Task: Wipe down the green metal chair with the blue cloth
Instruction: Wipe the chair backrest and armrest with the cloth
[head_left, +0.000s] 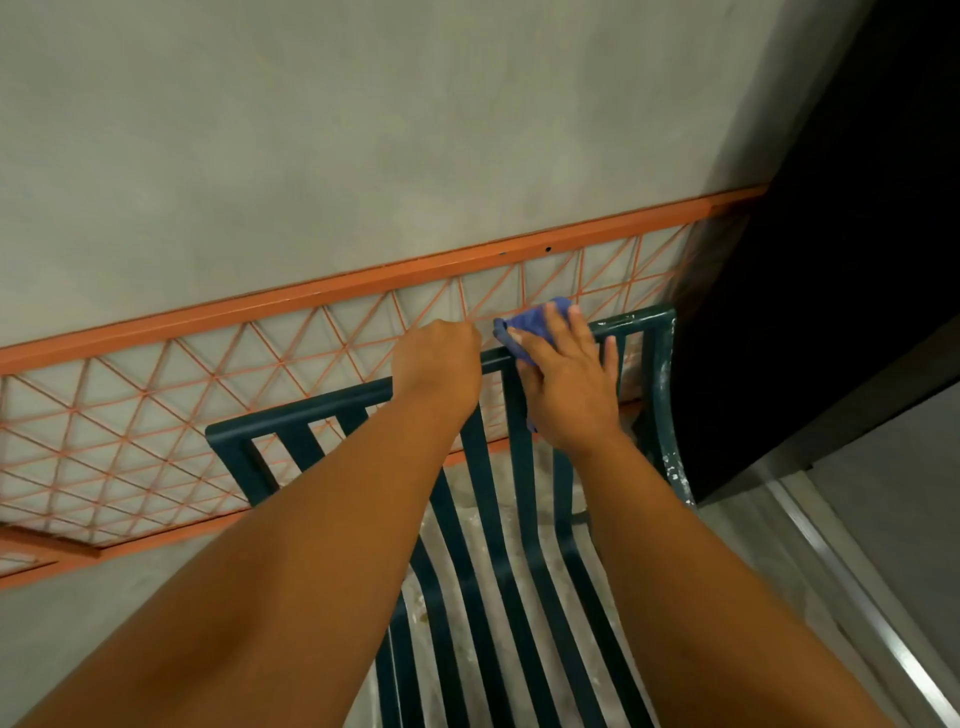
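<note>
The dark green metal chair (291, 410) stands below me, its slatted back and seat running toward the bottom of the view. My left hand (439, 361) is closed around the top rail of the backrest near its middle. My right hand (563, 376) presses the blue cloth (530, 322) onto the top rail just right of the left hand, fingers spread flat over it. Most of the cloth is hidden under the palm; a fold sticks out above the fingers. White specks mark the chair's right upright.
An orange metal frame with a triangle mesh (156, 415) leans on the grey wall right behind the chair back. A dark panel (841, 260) rises at the right, with a metal floor track (857, 587) beside the chair.
</note>
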